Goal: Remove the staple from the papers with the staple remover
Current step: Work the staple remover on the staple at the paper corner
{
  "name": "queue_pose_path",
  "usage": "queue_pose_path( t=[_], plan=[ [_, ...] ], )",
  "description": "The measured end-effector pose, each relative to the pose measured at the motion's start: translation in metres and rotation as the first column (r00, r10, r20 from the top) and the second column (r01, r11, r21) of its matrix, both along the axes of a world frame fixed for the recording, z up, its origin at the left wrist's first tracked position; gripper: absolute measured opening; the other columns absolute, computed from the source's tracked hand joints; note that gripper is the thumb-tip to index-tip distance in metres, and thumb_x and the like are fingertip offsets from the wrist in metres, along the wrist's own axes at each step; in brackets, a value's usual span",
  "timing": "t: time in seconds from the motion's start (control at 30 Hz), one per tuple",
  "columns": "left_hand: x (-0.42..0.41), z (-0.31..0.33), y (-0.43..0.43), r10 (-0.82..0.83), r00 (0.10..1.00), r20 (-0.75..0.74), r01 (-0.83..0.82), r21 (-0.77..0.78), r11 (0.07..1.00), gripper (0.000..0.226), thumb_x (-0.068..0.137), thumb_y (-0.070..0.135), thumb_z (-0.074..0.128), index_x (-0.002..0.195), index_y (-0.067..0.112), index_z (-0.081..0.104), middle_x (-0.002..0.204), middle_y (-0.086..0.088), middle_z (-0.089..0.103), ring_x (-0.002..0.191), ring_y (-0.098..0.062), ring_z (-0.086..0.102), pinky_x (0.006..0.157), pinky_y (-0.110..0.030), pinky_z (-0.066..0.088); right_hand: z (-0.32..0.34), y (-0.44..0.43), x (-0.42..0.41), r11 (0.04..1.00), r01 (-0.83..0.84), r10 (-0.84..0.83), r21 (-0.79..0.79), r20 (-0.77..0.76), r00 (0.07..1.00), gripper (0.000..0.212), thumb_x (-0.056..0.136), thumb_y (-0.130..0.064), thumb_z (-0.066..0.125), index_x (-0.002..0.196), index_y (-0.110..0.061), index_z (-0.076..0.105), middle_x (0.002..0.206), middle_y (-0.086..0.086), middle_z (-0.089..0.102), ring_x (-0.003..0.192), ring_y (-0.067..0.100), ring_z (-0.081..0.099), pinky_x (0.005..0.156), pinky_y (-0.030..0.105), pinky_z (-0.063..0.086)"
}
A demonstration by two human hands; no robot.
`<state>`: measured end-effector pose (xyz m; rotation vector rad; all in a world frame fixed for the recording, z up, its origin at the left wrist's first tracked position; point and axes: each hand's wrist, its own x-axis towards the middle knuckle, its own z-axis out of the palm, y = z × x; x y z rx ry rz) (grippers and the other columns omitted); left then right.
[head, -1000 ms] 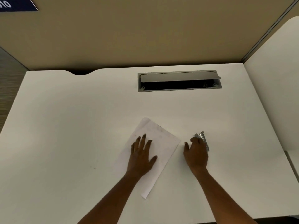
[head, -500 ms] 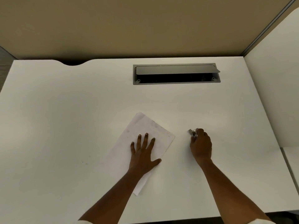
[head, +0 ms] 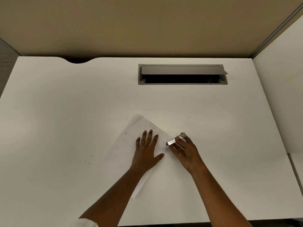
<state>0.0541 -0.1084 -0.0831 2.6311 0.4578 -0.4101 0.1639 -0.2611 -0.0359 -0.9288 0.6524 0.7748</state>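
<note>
White papers lie tilted on the white desk, slightly fanned at the far corner. My left hand presses flat on them, fingers spread. My right hand holds a metal staple remover between thumb and fingers. Its tip points left and sits right at the papers' right corner. I cannot make out the staple itself.
A grey cable tray with its flap open is set into the desk at the back. A beige partition rises behind, and a white side panel stands on the right. A cable notch cuts the desk's back edge.
My right hand picked the staple remover up off the desk and carried it left to the papers' right corner. My left hand stayed flat on the papers.
</note>
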Motion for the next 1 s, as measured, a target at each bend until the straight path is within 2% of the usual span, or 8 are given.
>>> queue_pose_path(
  t=[0.13,0.27,0.4,0.53,0.63,0.73,0.87,1.0],
  plan=[
    [0.011,0.001,-0.005,-0.027,0.999,0.02,0.027,-0.034,0.999,0.08,0.1,0.054,0.05,0.163,0.024,0.011,0.171,-0.006,-0.006,0.157,-0.028,-0.013,0.126,-0.049,-0.002,0.001,0.0,0.001,0.996,0.077,-0.072,0.045,-0.103,0.992,0.03,0.088,0.001,0.065,0.118,-0.005,0.063,0.109,0.017,0.065,0.11,0.037,0.064,0.078,0.045,0.062],
    [0.015,0.0,-0.009,-0.046,0.999,0.001,0.046,-0.052,0.998,0.073,0.102,0.044,0.052,0.162,0.026,0.014,0.171,-0.005,-0.005,0.157,-0.028,-0.012,0.128,-0.052,0.003,-0.001,-0.003,0.005,0.993,0.11,-0.105,0.038,-0.119,0.987,0.01,0.089,0.0,0.065,0.099,-0.004,0.066,0.1,0.015,0.07,0.095,0.03,0.072,0.08,0.044,0.061],
    [0.016,-0.002,-0.011,-0.067,0.997,-0.032,0.066,-0.032,0.997,0.07,0.103,0.043,0.048,0.162,0.028,0.013,0.171,-0.006,-0.007,0.157,-0.03,-0.012,0.126,-0.052,0.001,-0.008,-0.008,0.008,0.992,0.123,-0.124,-0.006,-0.065,0.99,0.009,0.088,0.005,0.064,0.093,-0.002,0.067,0.094,0.015,0.071,0.088,0.028,0.074,0.084,0.04,0.06],
    [0.017,-0.002,-0.012,-0.103,0.993,-0.06,0.103,-0.006,0.995,0.069,0.105,0.042,0.046,0.162,0.029,0.011,0.171,-0.005,-0.01,0.156,-0.032,-0.015,0.125,-0.054,-0.001,-0.015,-0.01,0.01,0.984,0.117,-0.106,-0.132,0.086,0.991,0.012,0.087,0.008,0.066,0.095,0.0,0.065,0.095,0.014,0.067,0.096,0.027,0.068,0.081,0.034,0.061],
    [0.017,-0.003,-0.013,-0.12,0.99,-0.077,0.12,0.002,0.993,0.068,0.105,0.041,0.044,0.162,0.031,0.009,0.171,-0.004,-0.01,0.156,-0.035,-0.016,0.124,-0.057,-0.001,-0.024,-0.011,0.011,0.956,0.069,0.012,-0.286,0.272,0.962,0.014,0.084,0.01,0.069,0.092,-0.002,0.066,0.096,0.012,0.066,0.102,0.03,0.066,0.083,0.033,0.06],
    [0.018,-0.004,-0.014,-0.136,0.987,-0.087,0.137,0.012,0.99,0.067,0.105,0.041,0.043,0.162,0.033,0.008,0.171,-0.004,-0.011,0.156,-0.036,-0.016,0.124,-0.058,-0.001,-0.035,-0.015,0.013,0.904,0.01,0.164,-0.427,0.37,0.914,0.016,0.08,-0.001,0.078,0.09,-0.01,0.071,0.099,0.012,0.069,0.107,0.035,0.067,0.09,0.043,0.058],
    [0.018,-0.005,-0.012,-0.132,0.987,-0.092,0.133,0.003,0.991,0.069,0.105,0.043,0.043,0.162,0.033,0.007,0.171,-0.002,-0.011,0.156,-0.034,-0.016,0.125,-0.057,0.0,-0.039,-0.02,0.014,0.718,-0.058,0.451,-0.694,0.4,0.798,0.014,0.078,-0.025,0.082,0.089,-0.026,0.073,0.093,-0.003,0.074,0.094,0.02,0.07,0.088,0.042,0.057],
    [0.017,-0.005,-0.008,-0.098,0.99,-0.102,0.098,-0.01,0.995,0.076,0.104,0.049,0.043,0.162,0.029,-0.001,0.17,-0.002,-0.016,0.157,-0.028,-0.017,0.127,-0.053,0.002,-0.035,-0.026,0.017,0.551,-0.049,0.651,-0.833,0.392,0.65,0.019,0.077,-0.032,0.083,0.089,-0.022,0.072,0.088,-0.007,0.074,0.085,0.013,0.069,0.078,0.032,0.055]
  ],
)
